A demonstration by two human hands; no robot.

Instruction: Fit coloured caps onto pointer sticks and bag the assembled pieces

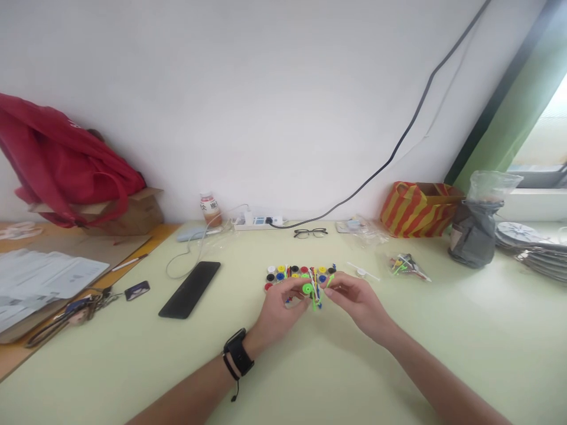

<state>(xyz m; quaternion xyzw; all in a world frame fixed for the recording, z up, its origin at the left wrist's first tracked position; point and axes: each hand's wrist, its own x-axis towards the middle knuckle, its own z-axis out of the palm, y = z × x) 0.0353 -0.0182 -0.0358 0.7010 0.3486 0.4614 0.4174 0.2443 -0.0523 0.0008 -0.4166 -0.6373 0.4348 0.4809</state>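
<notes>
My left hand (283, 304), with a black watch on its wrist, is closed on a small green plastic wheel (307, 288). Between the finger and thumb of my right hand (352, 298) is a thin green plastic piece (330, 280), close to the wheel. Behind and below the fingers are several round pieces in white, black, red, blue and yellow, such as the white one (271, 270) and the yellow one (322, 269). Thin coloured sticks (314, 289) lie among them, partly covered by my hands.
A black phone (190, 289) and cable lie left. Eyeglasses (310, 233) and a power strip (257, 222) are at the wall. To the right are a white stick (363, 271), a bag of plastic parts (408, 266), a striped bag (416, 209) and a grey bag (473, 233).
</notes>
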